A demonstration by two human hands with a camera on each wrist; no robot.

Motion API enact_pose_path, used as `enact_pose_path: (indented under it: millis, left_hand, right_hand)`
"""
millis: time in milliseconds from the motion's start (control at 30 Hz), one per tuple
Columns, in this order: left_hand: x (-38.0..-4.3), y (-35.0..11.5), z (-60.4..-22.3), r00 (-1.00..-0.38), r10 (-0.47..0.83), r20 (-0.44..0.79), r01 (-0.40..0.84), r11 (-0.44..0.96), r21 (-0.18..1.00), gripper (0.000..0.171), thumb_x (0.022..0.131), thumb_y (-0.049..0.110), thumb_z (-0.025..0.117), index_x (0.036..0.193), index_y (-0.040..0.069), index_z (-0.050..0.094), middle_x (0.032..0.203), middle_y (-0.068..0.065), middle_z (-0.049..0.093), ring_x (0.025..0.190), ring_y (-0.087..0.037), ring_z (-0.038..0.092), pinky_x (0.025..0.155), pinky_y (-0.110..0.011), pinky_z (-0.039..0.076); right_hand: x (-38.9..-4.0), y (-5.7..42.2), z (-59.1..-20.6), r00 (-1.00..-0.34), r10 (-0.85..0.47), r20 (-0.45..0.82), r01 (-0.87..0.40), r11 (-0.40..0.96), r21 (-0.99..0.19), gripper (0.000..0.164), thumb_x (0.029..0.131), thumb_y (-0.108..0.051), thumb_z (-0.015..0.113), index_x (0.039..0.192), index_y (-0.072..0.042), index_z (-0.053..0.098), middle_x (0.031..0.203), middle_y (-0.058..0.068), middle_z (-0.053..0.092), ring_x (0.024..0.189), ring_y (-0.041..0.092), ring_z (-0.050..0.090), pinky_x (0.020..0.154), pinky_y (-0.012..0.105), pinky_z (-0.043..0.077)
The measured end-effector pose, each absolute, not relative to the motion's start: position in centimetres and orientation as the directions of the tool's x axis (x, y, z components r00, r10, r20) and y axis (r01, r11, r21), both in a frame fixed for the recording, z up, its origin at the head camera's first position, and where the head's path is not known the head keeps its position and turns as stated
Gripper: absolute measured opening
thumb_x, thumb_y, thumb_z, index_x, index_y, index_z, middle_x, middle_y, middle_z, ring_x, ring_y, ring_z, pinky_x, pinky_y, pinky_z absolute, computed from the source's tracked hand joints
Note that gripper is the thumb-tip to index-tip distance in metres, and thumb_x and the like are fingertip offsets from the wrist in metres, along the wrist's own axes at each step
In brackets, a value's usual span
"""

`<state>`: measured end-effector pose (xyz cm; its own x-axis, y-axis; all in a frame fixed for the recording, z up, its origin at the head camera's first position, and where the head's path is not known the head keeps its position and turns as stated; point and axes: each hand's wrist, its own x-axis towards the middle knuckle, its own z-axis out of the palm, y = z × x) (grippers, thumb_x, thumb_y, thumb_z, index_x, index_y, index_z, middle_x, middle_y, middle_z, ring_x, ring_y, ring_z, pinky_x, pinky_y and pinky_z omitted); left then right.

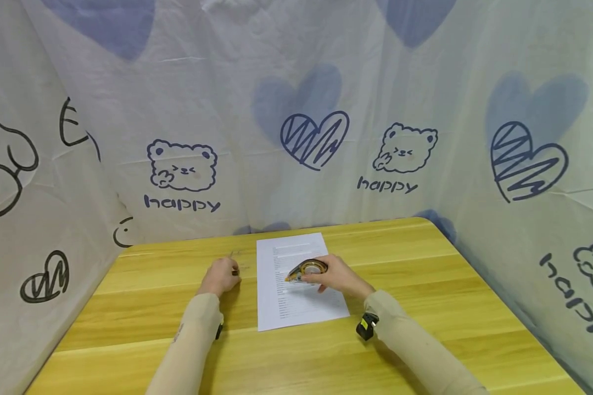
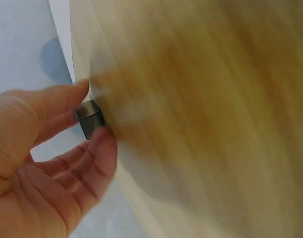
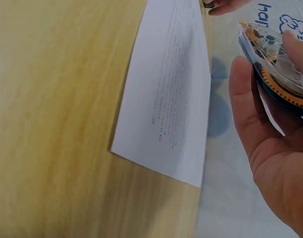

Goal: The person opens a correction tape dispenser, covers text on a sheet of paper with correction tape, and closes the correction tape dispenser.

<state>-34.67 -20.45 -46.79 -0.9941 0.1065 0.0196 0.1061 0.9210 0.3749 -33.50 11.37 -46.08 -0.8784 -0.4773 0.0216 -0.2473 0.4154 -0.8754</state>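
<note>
A correction tape dispenser [image 1: 308, 267], clear-cased with an orange toothed wheel and a dark side, was pinched by the right hand [image 1: 340, 277] over a printed sheet [image 1: 301, 304]. A small dark, glossy cap [image 2: 90, 120] was pinched between thumb and fingers of the left hand [image 1: 221, 276], beside the sheet. The dispenser's rear was covered by fingers and cut off in the right wrist view; most print could not be read.
</note>
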Motion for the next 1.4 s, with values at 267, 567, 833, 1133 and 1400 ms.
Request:
enact_pose_path:
  millis: [267, 567, 833, 1133, 1400]
  left_hand:
    - [-34.0, -18.8, -46.1, -0.996, 0.084, 0.017, 0.086, 0.971, 0.225, 0.041, 0.089, 0.028, 0.071, 0.123, 0.005, 0.065, 0.130, -0.025, 0.058, 0.119, -0.047, 0.052, 0.097, -0.064, 0.042]
    - [-33.7, -16.5, -46.4, -0.989, 0.146, 0.027, 0.148, 0.956, 0.254, 0.050, 0.088, 0.033, 0.073, 0.129, 0.006, 0.063, 0.133, -0.021, 0.057, 0.126, -0.038, 0.048, 0.106, -0.061, 0.035]
    - [-33.0, -15.4, -46.5, -0.966, 0.257, 0.019, 0.253, 0.931, 0.265, 0.051, 0.088, 0.033, 0.072, 0.129, 0.004, 0.062, 0.126, -0.020, 0.060, 0.113, -0.036, 0.057, 0.101, -0.053, 0.045]
    - [-32.1, -14.5, -46.1, -0.901, 0.414, -0.129, 0.337, 0.856, 0.392, 0.075, 0.087, 0.049, 0.071, 0.147, 0.012, 0.047, 0.154, -0.020, 0.037, 0.141, -0.039, 0.037, 0.114, -0.056, 0.032]
    - [-31.5, -13.9, -46.5, -0.897, 0.377, -0.231, 0.277, 0.886, 0.373, 0.098, 0.072, 0.064, 0.077, 0.152, 0.021, 0.039, 0.161, -0.011, 0.028, 0.147, -0.035, 0.028, 0.116, -0.058, 0.027]
  right_hand:
    - [-33.9, 11.5, -46.5, -0.869, -0.494, 0.018, -0.259, 0.425, -0.867, 0.029, 0.087, -0.035, 0.075, 0.106, -0.014, 0.072, 0.091, 0.014, 0.073, 0.072, 0.025, 0.067, 0.062, 0.047, 0.060]
    - [-34.1, 11.6, -46.4, -0.868, -0.496, -0.013, -0.225, 0.416, -0.881, 0.033, 0.086, -0.029, 0.077, 0.110, -0.008, 0.071, 0.091, 0.008, 0.071, 0.078, 0.024, 0.067, 0.066, 0.042, 0.061]
    - [-34.5, 12.2, -46.8, -0.871, -0.490, -0.037, -0.191, 0.407, -0.893, 0.035, 0.084, -0.030, 0.079, 0.109, -0.007, 0.071, 0.090, 0.011, 0.070, 0.084, 0.033, 0.067, 0.060, 0.042, 0.061]
    - [-34.4, 12.3, -46.8, -0.887, -0.460, -0.044, -0.170, 0.414, -0.894, 0.034, 0.083, -0.030, 0.079, 0.109, -0.010, 0.072, 0.089, 0.010, 0.071, 0.083, 0.032, 0.067, 0.059, 0.043, 0.060]
    - [-34.1, 12.0, -47.0, -0.897, -0.437, -0.063, -0.138, 0.413, -0.900, 0.035, 0.083, -0.030, 0.080, 0.105, -0.004, 0.070, 0.089, 0.015, 0.073, 0.071, 0.025, 0.069, 0.058, 0.041, 0.060]
